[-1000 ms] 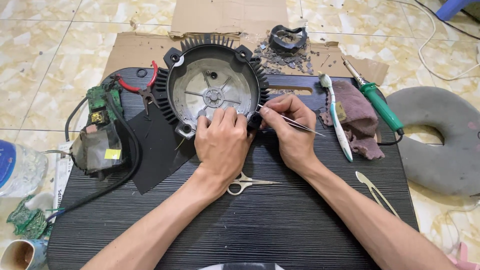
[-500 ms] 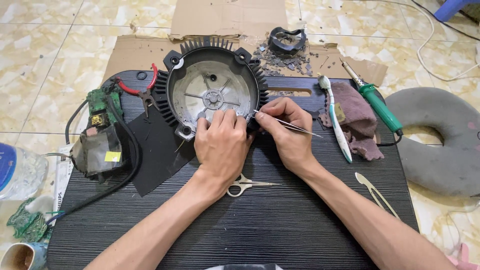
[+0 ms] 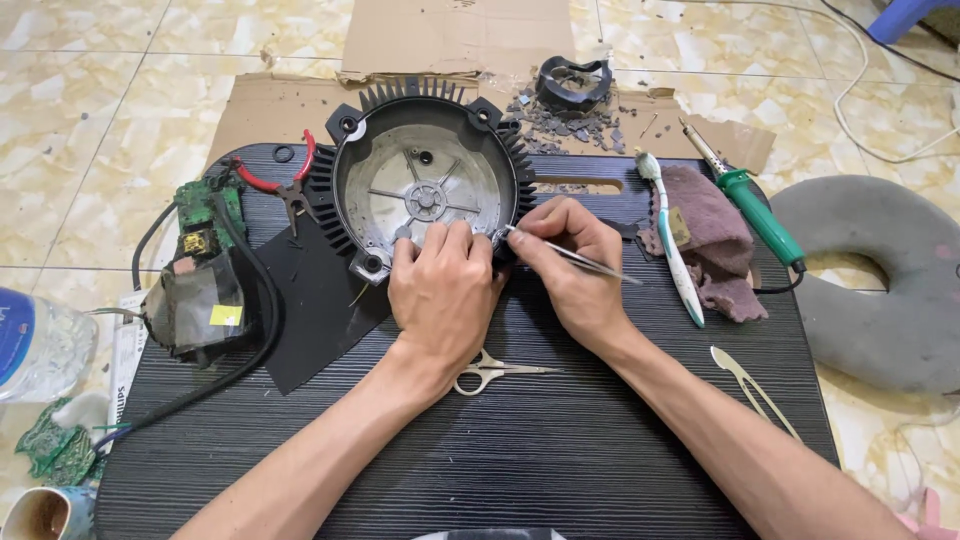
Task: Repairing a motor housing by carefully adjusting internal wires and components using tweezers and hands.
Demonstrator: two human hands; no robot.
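While pressed down on the near rim of the round finned metal housing [image 3: 425, 190], left hand [image 3: 440, 290] flat and fingers spread narrow, fingertips [image 3: 405, 245] on the pale inner face, gripping nothing. Housing itself sitting at the far middle of the black ribbed board [image 3: 560, 460], open side up, spoked hub in the centre. Off past the board's right edge, grey ring cushion [image 3: 880, 280] on the tiled floor. Beyond the housing, flat cardboard [image 3: 455, 35] with dark crumbled bits and a small black ring-shaped part [image 3: 573, 83]. Left of the housing, black sheet [image 3: 315, 300] tucked under its rim, then a taped black block with a yellow label [image 3: 195, 305] and a green circuit board [image 3: 205, 210] with black cable. Right hand [image 3: 575, 270] just right of the left, pinched shut on slim metal tweezers [image 3: 570, 257], tip touching the housing's near-right rim. Right of that hand, brown rag [image 3: 715, 245], white toothbrush [image 3: 672, 245] across it, green-handled soldering iron [image 3: 755, 205] beyond. Red-handled pliers [image 3: 285, 180] touching the housing's left fins. Small scissors [image 3: 490, 372] near the left wrist. Pale plastic tweezers [image 3: 750, 385] well right of the right forearm.
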